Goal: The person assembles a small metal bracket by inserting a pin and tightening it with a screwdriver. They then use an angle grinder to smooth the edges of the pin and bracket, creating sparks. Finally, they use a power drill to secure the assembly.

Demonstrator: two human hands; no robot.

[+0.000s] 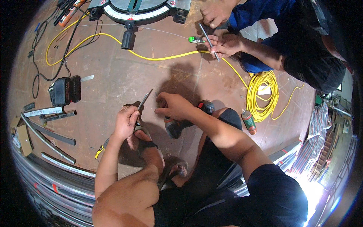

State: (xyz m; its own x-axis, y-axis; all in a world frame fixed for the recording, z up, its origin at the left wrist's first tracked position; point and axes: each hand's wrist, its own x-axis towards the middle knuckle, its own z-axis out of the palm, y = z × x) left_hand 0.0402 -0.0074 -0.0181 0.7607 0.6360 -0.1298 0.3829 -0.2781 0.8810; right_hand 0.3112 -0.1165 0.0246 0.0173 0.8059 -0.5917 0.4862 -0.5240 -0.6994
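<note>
My left hand (126, 120) pinches a slim grey metal rod (143, 101) with a dark, narrow tip, held at a slant above my sandalled foot. Just to the right, my right hand (172, 106) is curled with thumb and fingers drawn together; whatever lies in its dark gap is hidden. Below that hand a cordless drill (173, 128) lies on the floor, partly covered by my forearm. Across from me, another person's hand (227, 44) grips a similar metal rod (209, 42), and that person's other hand (215, 13) is closed beside it.
A miter saw (130, 15) stands at the far side. A yellow cable (166, 58) crosses the floor to a coil (261, 96). A spray can (248, 122) lies right, a battery pack (65, 90) left, near metal strips (53, 132). A yellow-black tool (100, 151) lies by my left arm.
</note>
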